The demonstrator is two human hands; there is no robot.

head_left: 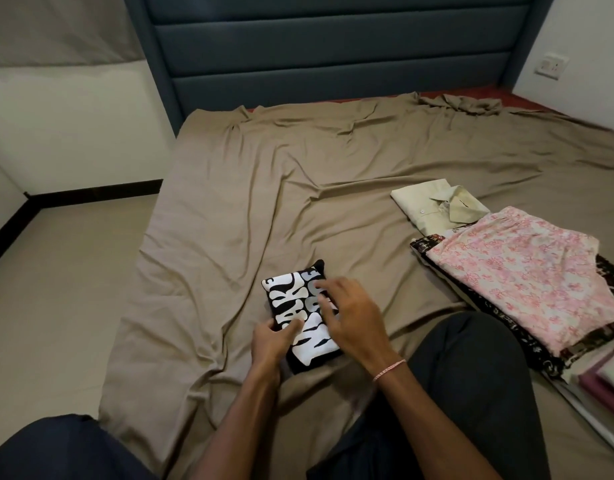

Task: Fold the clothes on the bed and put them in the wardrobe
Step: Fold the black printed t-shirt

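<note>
At 6 o'clock the person's right knee (471,375) in dark trousers rests on the bed (246,209), and the left knee (56,448) shows at 7 o'clock. Both bare forearms reach forward from there; a pink-and-white band (388,369) circles the right wrist.

Just past the knees, near the middle of the view, a black tee (314,348) with big white letters lies folded into a small packet on the tan sheet. The left hand (274,337) holds its near-left edge, grip clamped on the cloth with the thumb on top. The right hand (350,317) lies on the tee's right side, grip apart, fingers spread and pressing down.

At 3 o'clock sits a pile of folded clothes: a pink cloth (527,271) on top of a dark printed cloth (506,327), with a mauve piece (603,389) at the frame's edge. Just beyond the pile, at 2 o'clock, lies a folded cream shirt (433,206), collar up.

At 9 o'clock is pale floor (73,271). At 12 o'clock stands a blue padded headboard (333,46); at 1 o'clock is a wall socket (551,65).
</note>
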